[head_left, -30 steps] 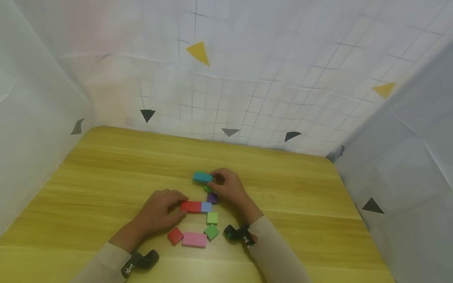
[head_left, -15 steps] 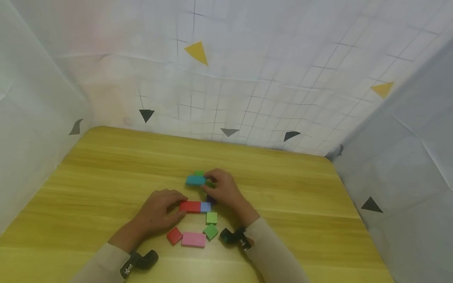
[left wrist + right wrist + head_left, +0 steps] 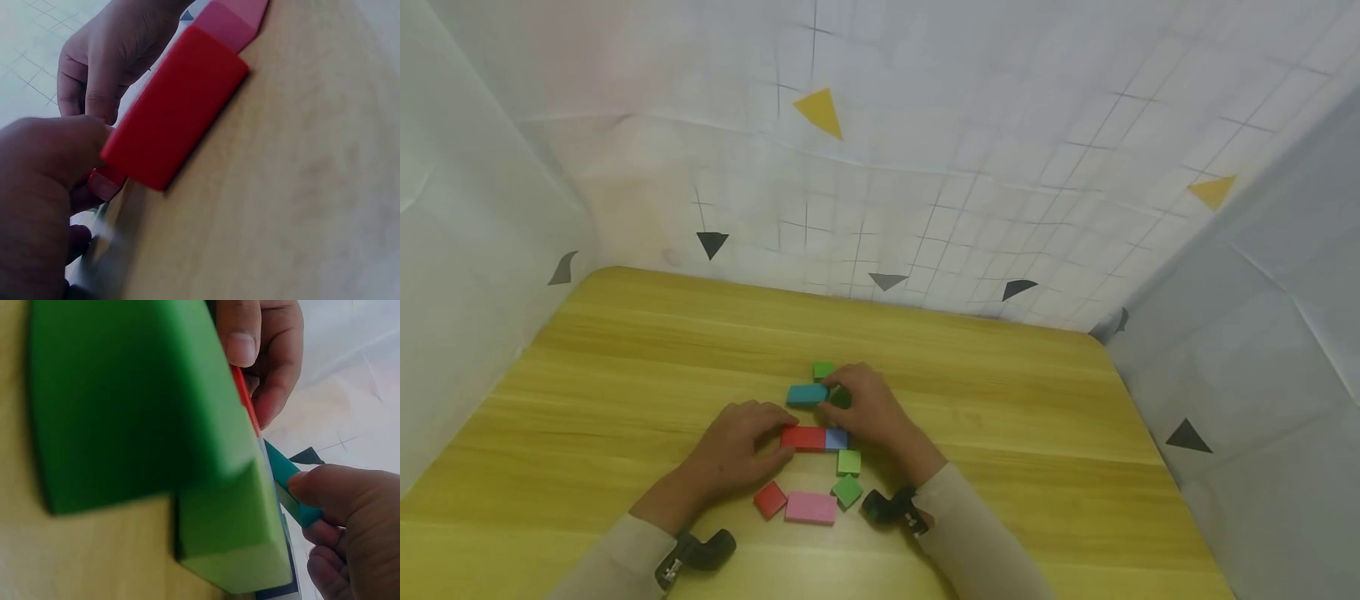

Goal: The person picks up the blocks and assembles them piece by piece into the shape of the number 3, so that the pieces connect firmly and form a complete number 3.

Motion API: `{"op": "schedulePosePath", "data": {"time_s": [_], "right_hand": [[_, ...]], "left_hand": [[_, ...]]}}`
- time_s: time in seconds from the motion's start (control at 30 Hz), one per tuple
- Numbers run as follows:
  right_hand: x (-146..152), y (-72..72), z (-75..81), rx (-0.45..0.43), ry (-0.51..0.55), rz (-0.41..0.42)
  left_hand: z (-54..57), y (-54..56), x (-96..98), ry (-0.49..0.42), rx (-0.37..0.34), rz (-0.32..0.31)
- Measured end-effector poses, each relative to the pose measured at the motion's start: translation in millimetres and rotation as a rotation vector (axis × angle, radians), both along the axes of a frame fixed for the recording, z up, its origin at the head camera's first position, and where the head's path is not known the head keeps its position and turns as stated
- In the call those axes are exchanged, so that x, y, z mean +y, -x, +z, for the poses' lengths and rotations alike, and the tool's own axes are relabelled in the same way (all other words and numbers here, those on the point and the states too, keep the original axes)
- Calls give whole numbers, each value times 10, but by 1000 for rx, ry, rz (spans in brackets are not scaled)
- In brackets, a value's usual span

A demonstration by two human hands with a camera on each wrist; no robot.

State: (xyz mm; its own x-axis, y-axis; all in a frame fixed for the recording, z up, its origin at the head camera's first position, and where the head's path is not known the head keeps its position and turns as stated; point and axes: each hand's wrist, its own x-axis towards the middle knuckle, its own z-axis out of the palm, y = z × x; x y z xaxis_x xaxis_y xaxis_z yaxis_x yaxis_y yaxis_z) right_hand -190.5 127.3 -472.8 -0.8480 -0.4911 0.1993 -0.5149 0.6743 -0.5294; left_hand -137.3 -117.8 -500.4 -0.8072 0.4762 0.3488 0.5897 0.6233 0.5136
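Observation:
My left hand [image 3: 737,450] holds the left end of a long red block [image 3: 803,438] between thumb and fingers. A light blue block [image 3: 837,439] sits flush against that block's right end. Above them, my right hand [image 3: 871,408] pinches the right end of a teal block [image 3: 805,395]; the right wrist view shows the thumb on the teal block [image 3: 290,487], which is tilted. Just behind it lies a small bright green block [image 3: 823,370]. A darker green piece [image 3: 841,398] shows between the right hand's fingers. The purple block is hidden behind that hand.
Nearer on the wooden table [image 3: 1037,467] lie a light green square block [image 3: 848,462], a turned green one [image 3: 847,492], a pink oblong block [image 3: 811,508] and a turned red square one [image 3: 770,500]. White sheets [image 3: 925,167] hang around the table's back and sides.
My right hand has moved left and toward me with the teal block, uncovering the bright green block behind it. The purple block has become covered. My left hand has stayed put.

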Motion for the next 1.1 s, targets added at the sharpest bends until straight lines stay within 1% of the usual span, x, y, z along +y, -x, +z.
{"op": "schedulePosePath", "data": {"time_s": [0.17,0.47,0.67,0.8,0.97,1.1], "right_hand": [[-12,1,13,-4,-23,-7],[-23,27,4,71,-51,11],[-17,60,-48,75,-66,12],[-18,75,-81,97,-72,18],[-14,73,-89,100,-84,8],[-10,70,-78,94,-80,16]], "left_hand": [[9,-5,0,-1,-5,4],[-2,-5,5,3,-3,5],[6,-10,5,3,-1,12],[10,-15,5,6,-6,18],[10,-18,7,8,-4,18],[12,-23,11,4,-10,19]]}}
